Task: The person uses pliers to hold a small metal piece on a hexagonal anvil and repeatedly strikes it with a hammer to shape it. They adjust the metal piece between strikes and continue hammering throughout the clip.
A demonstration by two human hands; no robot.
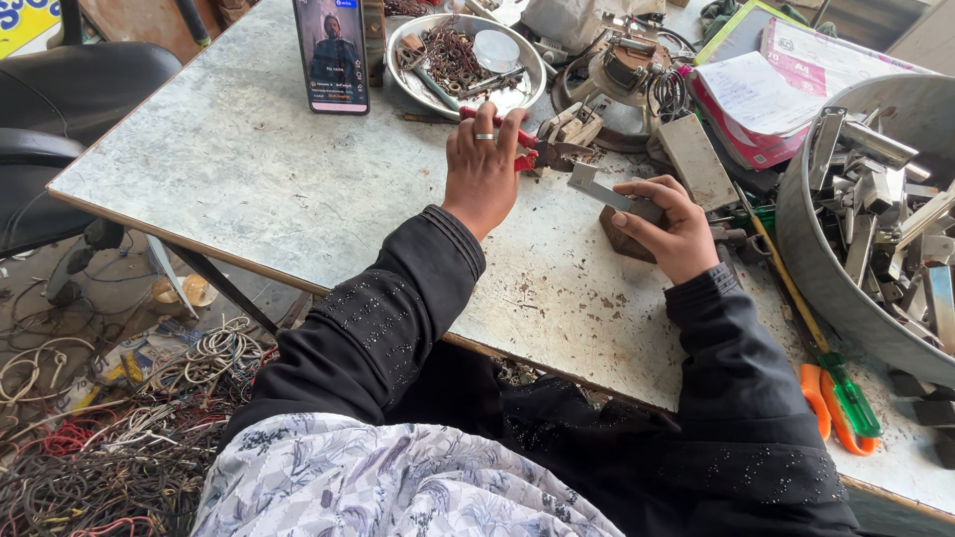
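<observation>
Speckled worktable [259, 189]: left hand [484, 164] fingers clamp red pliers [532, 149], handles half-hidden; right hand [668, 227] clamps metal piece [607, 191].

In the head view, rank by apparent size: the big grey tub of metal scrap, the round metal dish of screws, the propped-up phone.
1. grey tub, though cut off by the frame
2. metal dish
3. phone, clearly less area than the dish

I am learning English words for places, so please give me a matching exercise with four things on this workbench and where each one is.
Things:
1. pliers
2. phone
3. metal strip
4. green screwdriver

Places:
A. standing upright at the far edge of the table
B. held by the right hand on a brown block
C. under the left hand
D. lying near the big metal tub

Pairs: 1-C, 2-A, 3-B, 4-D
</observation>
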